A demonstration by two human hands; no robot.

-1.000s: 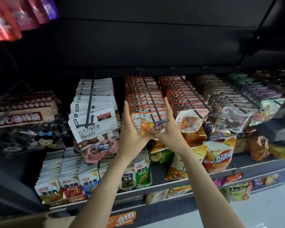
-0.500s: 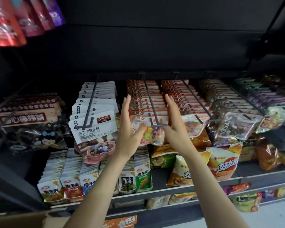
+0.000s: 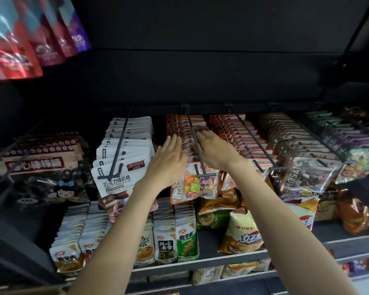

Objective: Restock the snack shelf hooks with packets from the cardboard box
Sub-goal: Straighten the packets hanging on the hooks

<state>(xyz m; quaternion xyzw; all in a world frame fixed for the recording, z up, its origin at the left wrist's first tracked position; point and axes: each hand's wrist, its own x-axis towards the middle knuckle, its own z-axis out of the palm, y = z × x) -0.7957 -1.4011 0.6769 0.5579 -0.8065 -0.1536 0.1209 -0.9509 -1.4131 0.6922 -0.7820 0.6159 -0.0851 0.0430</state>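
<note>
A row of orange-topped candy packets hangs on a black hook in the middle of the shelf. My left hand lies flat against the left side of this row, fingers straight. My right hand reaches over the hook from the right, its straight fingers resting on the packet tops further back. Neither hand holds a packet. The front packet, clear with coloured sweets inside, hangs free at the hook's tip. The cardboard box is out of view.
White chocolate-candy packets hang on the hook to the left. More orange packets and clear packets hang to the right. Below, a shelf holds small snack packs and chip bags. Red and purple bags hang top left.
Both hands have moved from the front packet at the hook's tip to further back along the row. The front packet now hangs free on the hook.
</note>
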